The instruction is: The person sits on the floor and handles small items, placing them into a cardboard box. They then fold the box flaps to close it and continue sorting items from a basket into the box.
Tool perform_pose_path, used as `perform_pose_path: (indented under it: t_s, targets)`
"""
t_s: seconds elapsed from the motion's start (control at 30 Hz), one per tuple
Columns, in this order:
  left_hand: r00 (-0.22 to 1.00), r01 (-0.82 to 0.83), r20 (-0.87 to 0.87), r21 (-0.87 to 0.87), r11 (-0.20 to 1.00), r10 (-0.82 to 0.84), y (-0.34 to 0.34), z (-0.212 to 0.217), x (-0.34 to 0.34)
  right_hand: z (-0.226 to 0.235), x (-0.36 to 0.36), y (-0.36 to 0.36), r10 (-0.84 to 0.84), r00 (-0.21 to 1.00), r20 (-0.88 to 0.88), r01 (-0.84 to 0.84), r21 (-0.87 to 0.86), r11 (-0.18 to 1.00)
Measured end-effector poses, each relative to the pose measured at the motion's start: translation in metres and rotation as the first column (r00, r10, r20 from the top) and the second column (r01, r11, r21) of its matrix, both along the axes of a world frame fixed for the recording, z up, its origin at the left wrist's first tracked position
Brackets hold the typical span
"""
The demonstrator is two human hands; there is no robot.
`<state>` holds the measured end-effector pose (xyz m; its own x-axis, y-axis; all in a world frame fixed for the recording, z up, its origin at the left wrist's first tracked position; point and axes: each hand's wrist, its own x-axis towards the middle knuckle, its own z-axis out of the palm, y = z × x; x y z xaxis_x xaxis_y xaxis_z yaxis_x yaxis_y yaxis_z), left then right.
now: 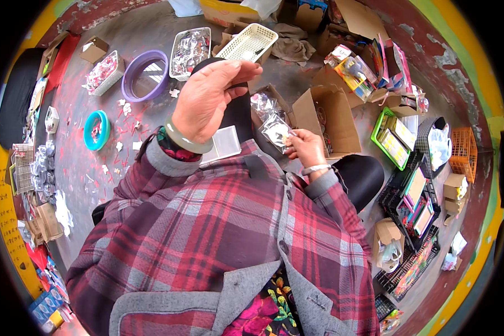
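Observation:
My right hand (pixel 309 149) pinches the edge of a small clear plastic bag (pixel 275 132) with something whitish inside, too small to tell. Beyond that bag, a small cardboard box (pixel 284 101) has more clear bags in it. My left hand (pixel 210 101) is raised, its fingers stretched forward and slightly curved, and no held thing shows. Under my left wrist, a flat translucent white tray (pixel 227 142) rests at my lap, partly hidden by the hand and sleeve. An open cardboard box (pixel 341 126) stands just beyond my right hand.
At the far left stand a purple basin (pixel 126 78), a teal basin (pixel 88 134) and a white basket of packets (pixel 176 71). A cream basket (pixel 269 35) lies far ahead. To the right are a green basket (pixel 375 131) and black crates (pixel 383 199). Small white pieces litter the floor.

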<state>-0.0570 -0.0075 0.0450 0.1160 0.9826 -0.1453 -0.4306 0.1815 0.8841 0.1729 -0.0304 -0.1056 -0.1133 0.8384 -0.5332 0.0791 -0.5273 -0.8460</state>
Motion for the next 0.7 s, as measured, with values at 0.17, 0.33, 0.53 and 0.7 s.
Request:
perform_pose_path:
  t_s: [0.17,0.33,0.53,0.7]
  targets:
    - [0.999,-0.022,-0.035,-0.022,1.0,0.021,-0.012,-0.012,-0.028,-0.057,-0.013,0.025,-0.109,0.99,-0.085,0.091,-0.186,0.978]
    - [0.997,-0.067,-0.042,-0.099,0.993,0.063,-0.022,-0.029,-0.046,-0.08,-0.031,0.061,-0.159,0.985,-0.06,0.149,-0.149,0.978]
    - [0.987,-0.133,-0.102,-0.127,0.983,0.121,-0.028,-0.044,-0.061,-0.133,-0.031,0.071,-0.225,0.974,0.018,0.225,-0.15,0.963]
    - [0.931,-0.241,-0.292,-0.04,0.97,0.219,-0.037,-0.056,-0.089,-0.102,-0.022,0.043,0.039,0.999,0.005,-0.036,-0.272,0.962]
